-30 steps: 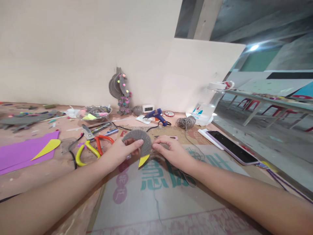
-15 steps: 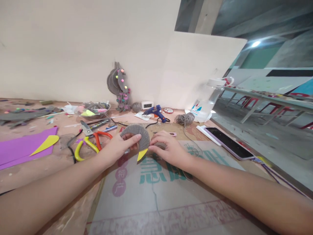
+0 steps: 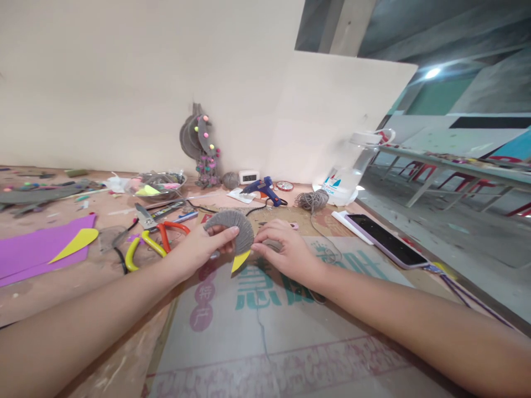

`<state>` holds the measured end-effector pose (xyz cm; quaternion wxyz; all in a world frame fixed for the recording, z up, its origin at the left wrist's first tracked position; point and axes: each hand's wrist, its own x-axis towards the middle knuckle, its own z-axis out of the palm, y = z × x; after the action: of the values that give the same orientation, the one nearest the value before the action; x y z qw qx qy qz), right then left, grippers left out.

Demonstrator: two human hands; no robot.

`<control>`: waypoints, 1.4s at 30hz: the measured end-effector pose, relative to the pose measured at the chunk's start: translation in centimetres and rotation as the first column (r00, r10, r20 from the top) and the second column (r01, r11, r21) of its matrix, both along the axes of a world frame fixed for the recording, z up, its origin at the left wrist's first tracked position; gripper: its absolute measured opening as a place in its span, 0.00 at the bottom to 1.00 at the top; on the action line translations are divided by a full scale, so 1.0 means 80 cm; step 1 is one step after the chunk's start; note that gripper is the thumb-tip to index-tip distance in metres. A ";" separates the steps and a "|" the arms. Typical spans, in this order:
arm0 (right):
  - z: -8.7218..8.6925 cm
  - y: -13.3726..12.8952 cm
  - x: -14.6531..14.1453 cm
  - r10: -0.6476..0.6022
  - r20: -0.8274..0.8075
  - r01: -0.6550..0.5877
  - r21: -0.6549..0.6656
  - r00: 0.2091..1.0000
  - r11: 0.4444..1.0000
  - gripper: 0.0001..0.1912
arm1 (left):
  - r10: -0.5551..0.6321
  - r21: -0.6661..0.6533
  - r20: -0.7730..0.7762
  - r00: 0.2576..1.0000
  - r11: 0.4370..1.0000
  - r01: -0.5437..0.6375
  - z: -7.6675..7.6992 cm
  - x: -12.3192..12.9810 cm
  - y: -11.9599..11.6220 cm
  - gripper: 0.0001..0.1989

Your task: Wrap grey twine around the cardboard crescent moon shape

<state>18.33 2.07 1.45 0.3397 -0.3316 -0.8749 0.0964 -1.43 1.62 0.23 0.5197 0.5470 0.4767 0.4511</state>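
My left hand grips a curved crescent piece, thumb in front and fingers behind. Grey yarn is wound closely around most of it, while its pointed lower end shows bare yellow. At the crescent's right edge, my right hand is pinched, thumb against fingers, on the grey yarn; the strand between the fingertips is hard to see. A loose ball of grey yarn lies behind that hand, and its strand trails down over the printed board beneath both hands.
On the left are yellow-handled pliers, a utility knife, purple sheets and a bowl of scraps. A blue glue gun lies behind my hands. A clear bottle and phone are to the right.
The camera view has shifted slightly. My right hand still pinches beside the crescent, with hardly any movement; the left hand keeps the same grip.
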 end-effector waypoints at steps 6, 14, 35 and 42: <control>0.001 -0.001 -0.001 -0.008 0.009 0.008 -0.016 1.000 1.000 0.05 | 0.010 -0.026 0.062 0.998 1.000 -0.008 0.001 0.002 -0.001 0.14; 0.001 0.001 0.002 -0.026 -0.009 0.026 -0.016 1.000 1.000 0.09 | 0.017 -0.044 0.155 0.988 0.999 -0.010 0.003 0.005 -0.001 0.13; 0.002 0.005 0.004 -0.162 -0.142 0.132 -0.201 0.977 0.971 0.10 | 0.064 -0.074 0.166 0.984 0.996 -0.052 0.006 0.007 -0.004 0.12; 0.005 0.002 0.001 -0.212 -0.150 0.178 -0.210 0.966 0.961 0.07 | 0.085 -0.068 0.172 0.981 0.995 -0.075 0.010 0.010 -0.007 0.10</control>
<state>18.40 2.20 1.87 0.3874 -0.4384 -0.7918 0.1754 -0.64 1.03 0.99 0.5577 0.4693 0.4644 0.5030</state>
